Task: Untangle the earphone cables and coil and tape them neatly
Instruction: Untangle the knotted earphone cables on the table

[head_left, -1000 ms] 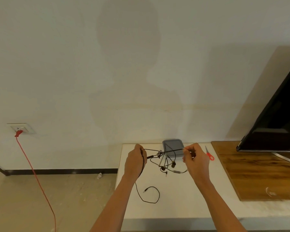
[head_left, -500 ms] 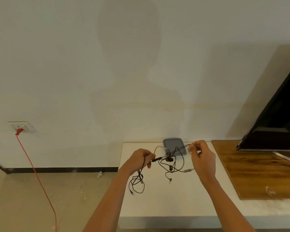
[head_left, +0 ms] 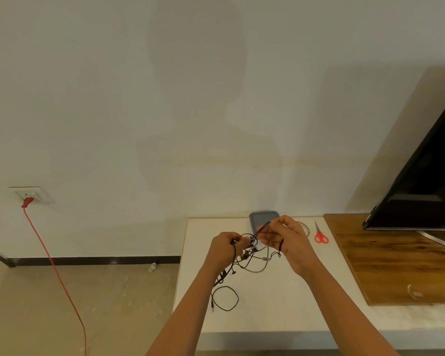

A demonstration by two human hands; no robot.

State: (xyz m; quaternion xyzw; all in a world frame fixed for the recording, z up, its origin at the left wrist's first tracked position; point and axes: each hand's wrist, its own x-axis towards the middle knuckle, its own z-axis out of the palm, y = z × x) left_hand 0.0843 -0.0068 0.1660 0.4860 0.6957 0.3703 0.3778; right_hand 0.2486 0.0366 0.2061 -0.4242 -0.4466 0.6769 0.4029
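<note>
Untangling: my left hand (head_left: 225, 249) and right hand (head_left: 287, 238), fingers curled, each pinch the earphone cables (head_left: 252, 249), knotted between them above the white table (head_left: 267, 317); I judge feeding slack, not pulling taut, best frees the loops.

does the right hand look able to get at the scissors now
Probably yes: the scissors lie in the open on the table, close beside the right hand, though it grips the cables and must let go first.
</note>
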